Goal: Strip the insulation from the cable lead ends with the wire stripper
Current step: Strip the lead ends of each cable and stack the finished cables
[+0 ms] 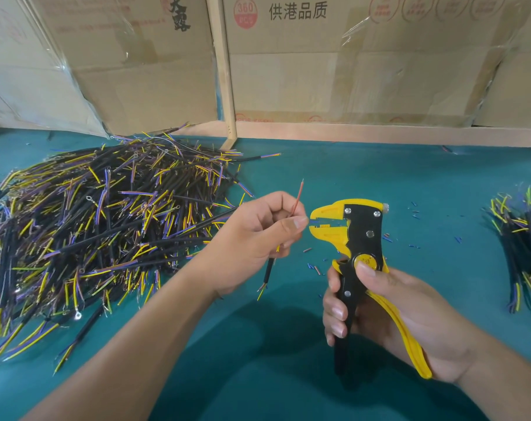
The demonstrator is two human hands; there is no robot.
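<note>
Head view: left hand (258,235) pinches a black cable (269,270), its blue lead (314,221) poking between the yellow jaws of the wire stripper (359,238), its red lead (297,197) sticking upward. Right hand (388,311) grips the stripper's handles upright above the green table (334,174). Heaped cables (91,226) lie left, another bundle (522,247) right.

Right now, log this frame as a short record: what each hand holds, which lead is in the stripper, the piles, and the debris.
left hand: pinches cable, blue lead fed into stripper
red lead: sticks up, free
right hand: grips wire stripper by handles
stripper jaws: slightly apart around blue lead
big cable pile: left on green mat
small cable pile: right edge
insulation scraps: scattered near stripper
</note>
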